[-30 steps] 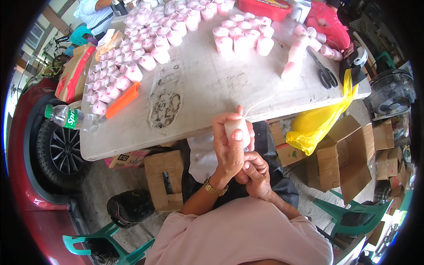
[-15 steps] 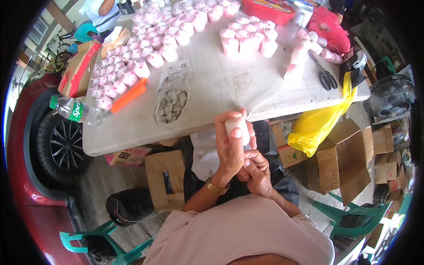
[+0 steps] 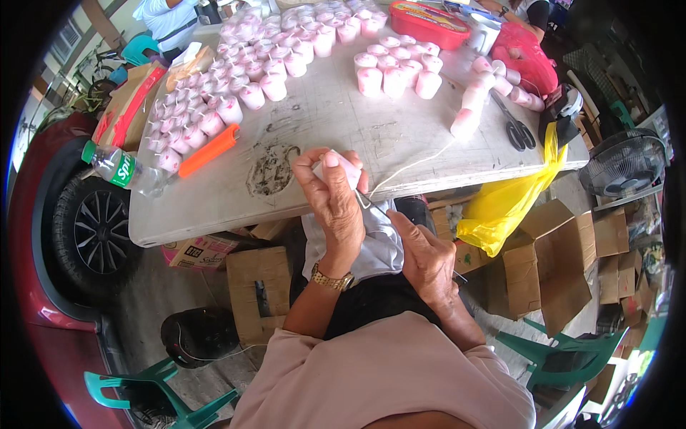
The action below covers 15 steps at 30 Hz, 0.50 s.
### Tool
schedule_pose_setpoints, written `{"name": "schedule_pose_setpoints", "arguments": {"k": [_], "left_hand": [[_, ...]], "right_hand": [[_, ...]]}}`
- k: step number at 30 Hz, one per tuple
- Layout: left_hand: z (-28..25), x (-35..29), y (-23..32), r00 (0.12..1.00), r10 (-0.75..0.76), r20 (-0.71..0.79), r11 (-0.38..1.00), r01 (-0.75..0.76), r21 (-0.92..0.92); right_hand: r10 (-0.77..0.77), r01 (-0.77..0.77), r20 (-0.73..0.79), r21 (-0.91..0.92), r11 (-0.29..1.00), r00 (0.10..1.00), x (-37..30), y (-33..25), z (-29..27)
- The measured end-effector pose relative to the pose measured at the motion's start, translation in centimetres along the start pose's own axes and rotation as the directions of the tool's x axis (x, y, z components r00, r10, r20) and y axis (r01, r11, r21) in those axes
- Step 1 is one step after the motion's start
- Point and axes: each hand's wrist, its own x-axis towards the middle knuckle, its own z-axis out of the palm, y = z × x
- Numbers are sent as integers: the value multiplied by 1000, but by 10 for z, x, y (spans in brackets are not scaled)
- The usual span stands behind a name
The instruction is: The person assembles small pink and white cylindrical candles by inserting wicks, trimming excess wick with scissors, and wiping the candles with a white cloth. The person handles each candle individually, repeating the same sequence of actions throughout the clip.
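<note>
My left hand [image 3: 334,214], raised before the table's near edge, is closed around a small whitish-pink candle [image 3: 346,170], which lies tilted in its fingers. My right hand [image 3: 429,263] grips a thin dark metal needle-like rod [image 3: 379,209], index finger stretched along it. The rod's tip meets the candle's lower end, where a loop of white string [image 3: 418,163] hangs. That string trails back across the table to the right, toward a row of pale pink-and-white cups [image 3: 466,118]. Whether the tip has entered the candle cannot be seen.
Rows of pink-and-white cup candles [image 3: 250,96] cover the table's far left, beside an orange tool [image 3: 209,151] and plastic bottle [image 3: 118,168]. Black-handled scissors [image 3: 519,134] lie right. A yellow bag [image 3: 493,214] hangs off the edge. Cardboard boxes [image 3: 547,264] and a fan [image 3: 622,164] stand beyond.
My left hand has moved left with the candle, now tilted. My right hand has drawn away from it to the right and now shows the thin rod. The string loop has come into view.
</note>
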Motion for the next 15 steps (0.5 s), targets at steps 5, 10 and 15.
{"name": "schedule_pose_setpoints", "arguments": {"k": [5, 10, 15], "left_hand": [[-21, 29, 12, 933, 124, -337, 990, -94, 106], [-53, 63, 32, 993, -67, -100, 984, 49, -174], [-47, 34, 28, 965, -208, 162, 939, 243, -243]], "right_hand": [[86, -176, 229, 410, 895, 970, -19, 23, -7], [-185, 80, 479, 233, 969, 858, -46, 26, 9], [-301, 250, 724, 182, 951, 620, -40, 11, 26]]}}
